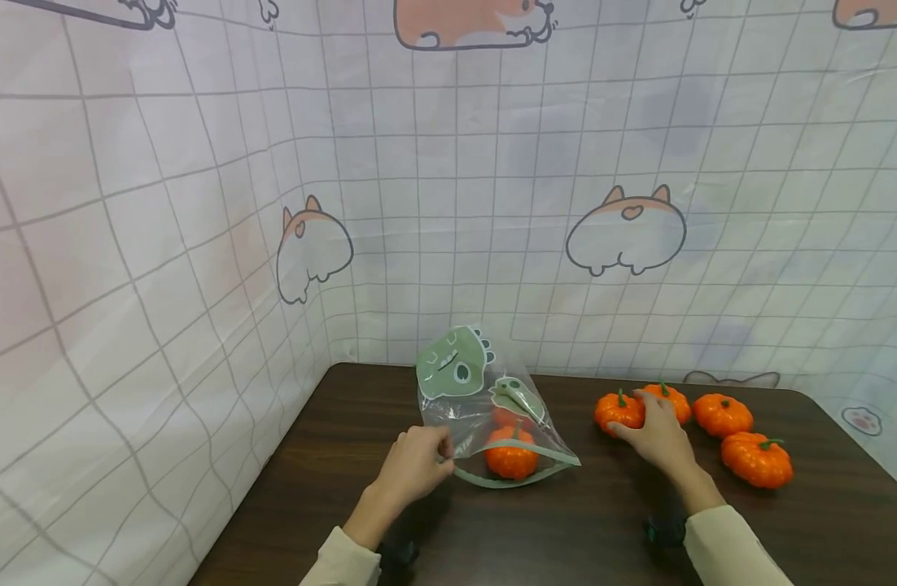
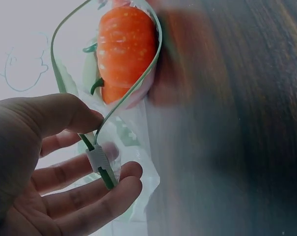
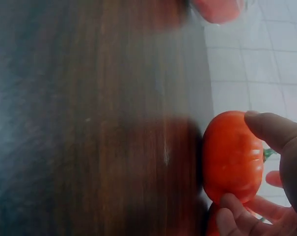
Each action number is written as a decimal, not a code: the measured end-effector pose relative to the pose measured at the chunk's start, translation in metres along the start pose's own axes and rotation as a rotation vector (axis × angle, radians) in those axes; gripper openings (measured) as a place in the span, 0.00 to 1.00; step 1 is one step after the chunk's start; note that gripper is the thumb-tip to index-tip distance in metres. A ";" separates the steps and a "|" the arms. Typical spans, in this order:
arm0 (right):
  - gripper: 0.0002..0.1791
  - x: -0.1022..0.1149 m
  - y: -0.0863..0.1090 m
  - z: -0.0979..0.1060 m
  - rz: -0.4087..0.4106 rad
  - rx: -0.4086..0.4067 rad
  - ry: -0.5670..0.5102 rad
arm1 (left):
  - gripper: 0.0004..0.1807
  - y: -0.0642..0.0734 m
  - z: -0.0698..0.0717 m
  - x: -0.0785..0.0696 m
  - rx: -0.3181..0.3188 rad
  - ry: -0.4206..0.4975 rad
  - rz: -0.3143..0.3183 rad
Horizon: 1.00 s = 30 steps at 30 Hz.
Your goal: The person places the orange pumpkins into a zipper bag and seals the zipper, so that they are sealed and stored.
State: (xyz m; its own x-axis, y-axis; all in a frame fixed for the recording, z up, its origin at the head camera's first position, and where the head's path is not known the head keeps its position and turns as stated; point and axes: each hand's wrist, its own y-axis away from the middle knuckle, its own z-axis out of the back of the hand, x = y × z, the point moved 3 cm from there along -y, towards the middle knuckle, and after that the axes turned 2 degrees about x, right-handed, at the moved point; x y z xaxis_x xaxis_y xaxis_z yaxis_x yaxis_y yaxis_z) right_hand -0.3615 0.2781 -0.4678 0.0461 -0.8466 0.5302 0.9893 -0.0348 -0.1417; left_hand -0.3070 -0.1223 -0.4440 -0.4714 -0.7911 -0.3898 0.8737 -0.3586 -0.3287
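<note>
A clear zip bag with green dinosaur prints lies on the table, its mouth held wide. My left hand pinches the left corner of its green-edged rim between thumb and fingers, by the white slider. Inside the bag an orange toy pumpkin sits near the mouth, with more orange showing behind it. To the right, my right hand grips the leftmost loose pumpkin, thumb on one side and fingers curled against the other. That pumpkin has a green stem and rests on the table.
Close beside the right hand are more pumpkins: one behind it, one farther right and one nearer the right edge. The dark wooden table backs onto a grid-patterned cloth, which also runs along the left side.
</note>
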 end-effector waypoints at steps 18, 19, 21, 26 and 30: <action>0.46 -0.006 -0.005 -0.004 0.032 0.061 -0.047 | 0.09 -0.011 -0.006 -0.001 -0.003 0.021 -0.012; 0.46 -0.007 -0.004 -0.005 0.039 0.058 -0.051 | 0.09 -0.010 -0.006 0.000 -0.005 0.023 -0.010; 0.45 -0.009 -0.002 -0.006 0.058 0.051 -0.061 | 0.08 -0.011 -0.007 0.001 -0.007 0.039 0.002; 0.45 -0.014 0.002 -0.009 0.090 0.029 -0.086 | 0.07 -0.012 -0.008 0.005 -0.011 0.137 0.058; 0.45 -0.015 0.006 -0.010 0.108 0.027 -0.099 | 0.06 -0.012 -0.010 0.009 -0.007 0.251 0.101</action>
State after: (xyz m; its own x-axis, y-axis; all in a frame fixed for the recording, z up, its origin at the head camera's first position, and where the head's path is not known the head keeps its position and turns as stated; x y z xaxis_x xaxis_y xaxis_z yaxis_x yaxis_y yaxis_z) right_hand -0.3579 0.2852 -0.4847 0.1647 -0.7880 0.5933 0.9811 0.0688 -0.1810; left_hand -0.3229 -0.1199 -0.4524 -0.3977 -0.6748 -0.6217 0.9173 -0.2798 -0.2833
